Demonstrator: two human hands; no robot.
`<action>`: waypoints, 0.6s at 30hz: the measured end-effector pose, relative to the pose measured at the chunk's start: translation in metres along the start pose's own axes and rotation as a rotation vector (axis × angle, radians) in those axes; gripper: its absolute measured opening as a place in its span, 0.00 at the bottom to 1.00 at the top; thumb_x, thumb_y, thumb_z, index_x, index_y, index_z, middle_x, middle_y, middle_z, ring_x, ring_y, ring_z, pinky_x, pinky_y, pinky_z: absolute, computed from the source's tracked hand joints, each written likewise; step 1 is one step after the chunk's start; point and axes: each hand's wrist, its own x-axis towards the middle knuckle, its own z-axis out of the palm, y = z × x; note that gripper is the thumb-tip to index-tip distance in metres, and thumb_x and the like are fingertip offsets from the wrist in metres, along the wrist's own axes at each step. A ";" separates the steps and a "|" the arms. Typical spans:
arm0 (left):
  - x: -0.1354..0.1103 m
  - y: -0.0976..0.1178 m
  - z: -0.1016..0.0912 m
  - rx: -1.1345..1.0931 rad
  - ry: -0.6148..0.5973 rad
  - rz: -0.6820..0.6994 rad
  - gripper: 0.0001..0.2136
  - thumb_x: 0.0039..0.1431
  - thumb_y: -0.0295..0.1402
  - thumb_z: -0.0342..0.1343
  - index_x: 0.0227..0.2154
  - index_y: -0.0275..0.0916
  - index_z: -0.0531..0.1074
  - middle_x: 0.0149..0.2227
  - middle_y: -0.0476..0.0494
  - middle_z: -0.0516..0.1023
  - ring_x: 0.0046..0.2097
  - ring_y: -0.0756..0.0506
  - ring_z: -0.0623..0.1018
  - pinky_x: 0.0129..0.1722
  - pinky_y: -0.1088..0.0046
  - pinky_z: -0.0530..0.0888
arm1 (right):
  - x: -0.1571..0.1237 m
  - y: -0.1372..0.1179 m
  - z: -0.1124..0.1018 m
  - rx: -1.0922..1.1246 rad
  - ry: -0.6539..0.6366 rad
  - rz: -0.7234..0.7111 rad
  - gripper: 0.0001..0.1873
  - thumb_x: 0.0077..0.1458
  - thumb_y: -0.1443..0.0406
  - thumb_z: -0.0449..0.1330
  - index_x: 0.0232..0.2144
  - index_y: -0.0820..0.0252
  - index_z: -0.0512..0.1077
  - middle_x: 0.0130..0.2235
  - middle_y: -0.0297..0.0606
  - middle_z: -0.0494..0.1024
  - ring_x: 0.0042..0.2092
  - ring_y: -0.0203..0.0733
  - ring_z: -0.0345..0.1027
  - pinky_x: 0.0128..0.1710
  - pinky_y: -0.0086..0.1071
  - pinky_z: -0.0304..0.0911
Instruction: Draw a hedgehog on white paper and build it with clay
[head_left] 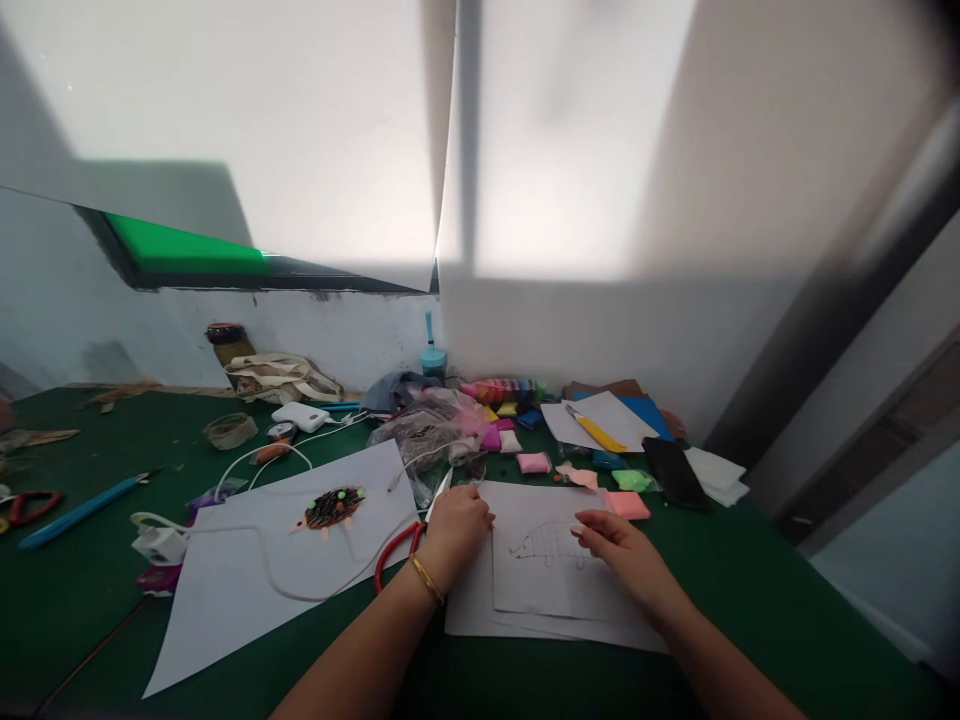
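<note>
A sheet of paper (pixel 525 592) with a hedgehog outline (pixel 547 541) drawn on it lies on top of larger white sheets (pixel 472 618). My left hand (pixel 459 528), a gold bracelet on its wrist, rests with curled fingers at the left edge of that sheet. What those fingers hold, if anything, is hidden. Over the right part of the drawing, my right hand (pixel 626 555) has thumb and fingertips pinched together, and a small pale bit may be between them. Scissors with red handles (pixel 397 550) lie beside my left wrist. Past the sheet are a peach clay piece (pixel 577 476) and a salmon clay block (pixel 628 505).
On the left, a paper (pixel 247 600) carries a finished-looking hedgehog figure (pixel 330 508), with a white cable (pixel 274 580) across it. Several clay packets (pixel 534 463), a yellow cutter (pixel 600 432) and a black phone (pixel 675 472) lie behind. A blue pen-like tool (pixel 82 512) is far left.
</note>
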 end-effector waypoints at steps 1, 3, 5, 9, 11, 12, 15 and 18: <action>-0.002 0.000 -0.001 0.008 0.016 -0.013 0.11 0.61 0.36 0.52 0.33 0.36 0.77 0.39 0.38 0.74 0.42 0.41 0.73 0.43 0.63 0.67 | 0.000 -0.001 0.002 -0.019 -0.002 -0.018 0.21 0.48 0.51 0.60 0.40 0.57 0.75 0.40 0.41 0.80 0.43 0.48 0.74 0.42 0.35 0.67; -0.007 0.003 -0.004 0.011 0.069 -0.020 0.10 0.60 0.36 0.54 0.39 0.38 0.75 0.43 0.38 0.73 0.46 0.39 0.72 0.45 0.62 0.66 | 0.002 -0.001 0.003 -0.059 -0.005 -0.063 0.19 0.49 0.49 0.58 0.34 0.57 0.75 0.37 0.41 0.80 0.40 0.47 0.74 0.40 0.35 0.67; -0.015 0.008 -0.006 -0.036 0.110 0.040 0.11 0.59 0.35 0.57 0.44 0.40 0.73 0.47 0.40 0.72 0.48 0.40 0.71 0.48 0.62 0.66 | 0.005 0.003 0.003 -0.095 0.008 -0.099 0.20 0.50 0.49 0.57 0.32 0.57 0.75 0.35 0.40 0.80 0.39 0.47 0.74 0.40 0.35 0.67; -0.032 0.024 -0.002 -0.215 0.028 0.204 0.18 0.54 0.34 0.61 0.49 0.45 0.70 0.50 0.44 0.72 0.51 0.40 0.70 0.51 0.62 0.65 | 0.013 0.015 -0.005 -0.126 0.040 -0.104 0.20 0.49 0.48 0.57 0.32 0.57 0.75 0.34 0.40 0.80 0.40 0.48 0.74 0.41 0.36 0.67; -0.038 0.031 0.004 -0.266 -0.048 0.214 0.24 0.52 0.35 0.63 0.54 0.46 0.67 0.52 0.43 0.72 0.54 0.39 0.69 0.54 0.59 0.63 | 0.014 0.019 -0.011 -0.120 0.050 -0.101 0.20 0.48 0.48 0.57 0.32 0.58 0.75 0.34 0.40 0.80 0.40 0.48 0.74 0.41 0.37 0.68; -0.039 0.033 0.007 -0.283 -0.081 0.211 0.27 0.51 0.36 0.63 0.55 0.46 0.66 0.53 0.42 0.72 0.54 0.38 0.69 0.56 0.58 0.61 | 0.014 0.020 -0.014 -0.119 0.057 -0.092 0.20 0.48 0.48 0.58 0.32 0.58 0.76 0.34 0.40 0.80 0.40 0.49 0.74 0.41 0.38 0.68; -0.039 0.037 0.012 -0.310 -0.142 0.200 0.29 0.51 0.35 0.63 0.57 0.45 0.65 0.53 0.40 0.72 0.55 0.37 0.69 0.58 0.56 0.58 | 0.012 0.016 -0.021 -0.131 0.087 -0.052 0.19 0.47 0.49 0.59 0.32 0.57 0.77 0.35 0.40 0.81 0.39 0.50 0.75 0.42 0.39 0.67; -0.039 0.038 0.010 -0.343 -0.108 0.190 0.24 0.53 0.34 0.61 0.55 0.44 0.68 0.55 0.40 0.71 0.56 0.37 0.67 0.59 0.56 0.56 | 0.004 0.007 -0.018 -0.140 0.070 -0.033 0.18 0.46 0.51 0.62 0.35 0.56 0.78 0.40 0.41 0.81 0.44 0.52 0.73 0.45 0.41 0.66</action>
